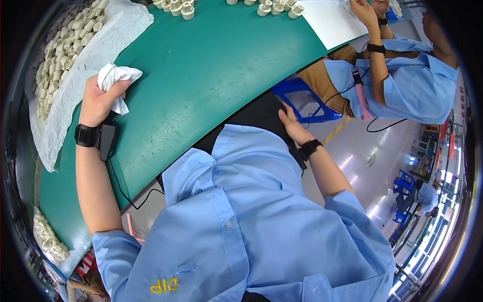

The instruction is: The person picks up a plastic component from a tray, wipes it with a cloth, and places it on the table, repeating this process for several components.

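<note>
White cloth (116, 80), crumpled, no clear axis, pinched in left hand (98, 103) over green bench (211, 75); right hand (292, 123) flat, spread beside bench edge

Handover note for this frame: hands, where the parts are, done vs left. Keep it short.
Left hand: closed on a crumpled white cloth, held over the green table.
Right hand: empty, resting on the lap, off the table.
Parts: small white plastic pieces heaped on a white sheet at the left; more along the far edge.
Done vs left: cannot tell from this view.
</note>
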Demonstrator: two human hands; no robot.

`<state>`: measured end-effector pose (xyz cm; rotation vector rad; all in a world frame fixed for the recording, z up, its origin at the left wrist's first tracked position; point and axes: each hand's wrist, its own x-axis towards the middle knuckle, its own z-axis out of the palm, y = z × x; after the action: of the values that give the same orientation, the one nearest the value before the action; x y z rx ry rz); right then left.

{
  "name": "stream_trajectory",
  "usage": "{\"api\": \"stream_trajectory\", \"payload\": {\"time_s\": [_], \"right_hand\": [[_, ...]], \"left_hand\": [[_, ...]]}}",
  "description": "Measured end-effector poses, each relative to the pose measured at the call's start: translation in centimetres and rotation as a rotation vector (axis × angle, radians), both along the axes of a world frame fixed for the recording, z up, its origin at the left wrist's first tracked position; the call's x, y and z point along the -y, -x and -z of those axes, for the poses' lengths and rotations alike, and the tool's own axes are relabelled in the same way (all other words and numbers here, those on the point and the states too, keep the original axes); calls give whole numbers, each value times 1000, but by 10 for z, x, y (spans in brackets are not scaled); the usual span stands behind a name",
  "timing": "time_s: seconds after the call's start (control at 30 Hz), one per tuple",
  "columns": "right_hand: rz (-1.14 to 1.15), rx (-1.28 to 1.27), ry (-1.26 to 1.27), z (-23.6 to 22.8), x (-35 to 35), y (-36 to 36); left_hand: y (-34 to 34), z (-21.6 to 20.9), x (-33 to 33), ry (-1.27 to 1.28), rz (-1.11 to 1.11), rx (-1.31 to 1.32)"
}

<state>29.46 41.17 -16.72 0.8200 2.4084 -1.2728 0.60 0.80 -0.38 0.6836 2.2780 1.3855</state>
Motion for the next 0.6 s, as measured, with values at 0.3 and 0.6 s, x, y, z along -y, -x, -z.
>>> {"api": "stream_trajectory", "payload": {"time_s": [0.3,0.6], "right_hand": [[271,214,574,-1,-6,45],[156,-10,62,-11,30,57]], "left_hand": [[4,6,5,-66,15,15],[11,12,10,-147,-5,46]]}}
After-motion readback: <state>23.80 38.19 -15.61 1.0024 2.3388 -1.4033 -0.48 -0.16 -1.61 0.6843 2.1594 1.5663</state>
